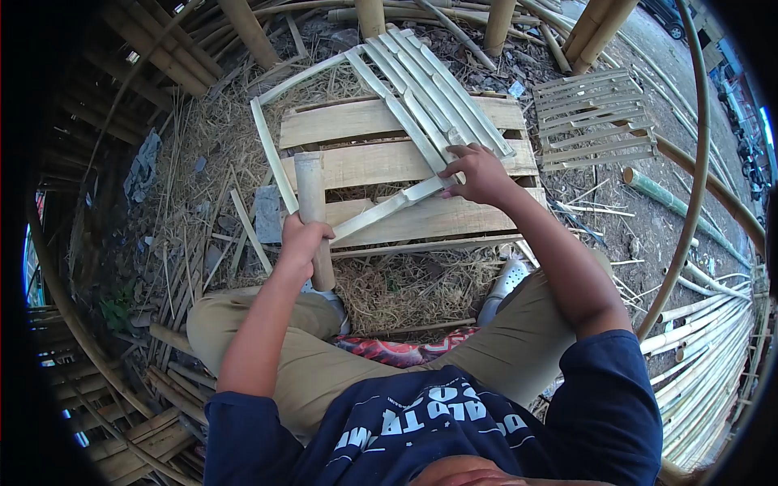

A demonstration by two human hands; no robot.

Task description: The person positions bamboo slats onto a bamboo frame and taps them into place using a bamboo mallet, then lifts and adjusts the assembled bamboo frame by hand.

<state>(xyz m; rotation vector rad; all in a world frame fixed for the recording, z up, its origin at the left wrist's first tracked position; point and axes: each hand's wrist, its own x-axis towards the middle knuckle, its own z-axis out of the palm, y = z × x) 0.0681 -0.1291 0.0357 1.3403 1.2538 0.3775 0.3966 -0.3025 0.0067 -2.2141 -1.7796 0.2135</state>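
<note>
A low platform of pale wooden planks (356, 121) stands in front of my knees. On it lies a frame of split bamboo strips (417, 89), several of them side by side, with more strips bent out to the left in an open outline. My left hand (304, 239) is wrapped round a thick bamboo piece (310, 182), which stands at the platform's left part. My right hand (478, 174) is at the near end of the strips, its thumb and fingers around the corner where a notched strip (389, 209) meets them.
A second slatted bamboo panel (596, 117) lies on the ground to the right. Beyond it is a green bamboo pole (681, 211). Many thin poles (705, 364) are stacked at lower right. Upright bamboo posts (247, 32) stand at the back. A curved pole (697, 162) crosses the right side.
</note>
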